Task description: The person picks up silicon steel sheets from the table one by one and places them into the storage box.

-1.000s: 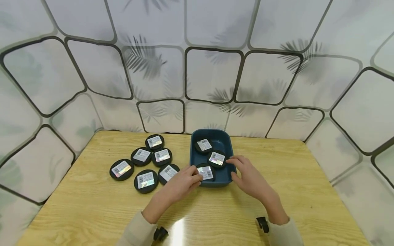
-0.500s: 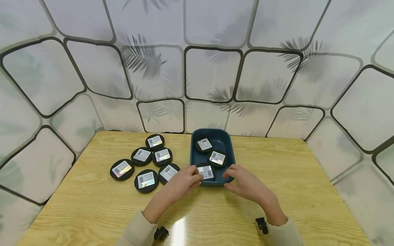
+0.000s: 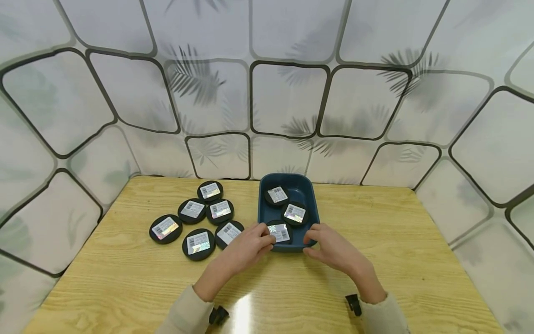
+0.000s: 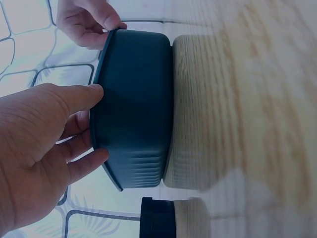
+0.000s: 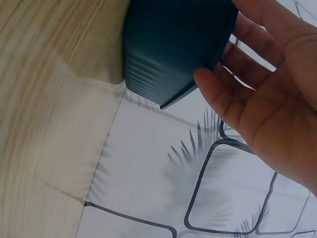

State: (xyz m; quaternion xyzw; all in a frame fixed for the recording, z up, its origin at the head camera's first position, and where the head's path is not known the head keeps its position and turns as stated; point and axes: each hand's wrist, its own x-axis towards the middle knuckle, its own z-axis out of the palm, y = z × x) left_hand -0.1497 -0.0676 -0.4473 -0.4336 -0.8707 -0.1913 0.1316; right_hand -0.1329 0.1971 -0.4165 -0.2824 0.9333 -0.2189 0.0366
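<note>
A dark blue rectangular bin (image 3: pixel 308 192) stands on the table with three black round discs inside, each with a silvery label: a rear disc (image 3: pixel 276 195), a middle disc (image 3: pixel 295 214) and a front disc (image 3: pixel 280 233). My left hand (image 3: pixel 247 246) grips the bin's near-left rim, its thumb outside and fingers over the edge, as the left wrist view shows. At the near-right corner my right hand (image 3: pixel 335 248) holds the rim between thumb and fingers. Its fingertips inside the bin are partly hidden in the right wrist view.
Left of the bin, several similar labelled discs (image 3: pixel 198 244) lie spread on the wooden table (image 3: pixel 388 241). The nearest loose disc (image 3: pixel 228 233) is partly covered by my left hand. A patterned curtain (image 3: pixel 288 102) rises behind the table's back edge.
My right hand has shifted left and slightly toward me, from the bin's right side to its near-right corner. The left hand, the bin and the discs stay put.
</note>
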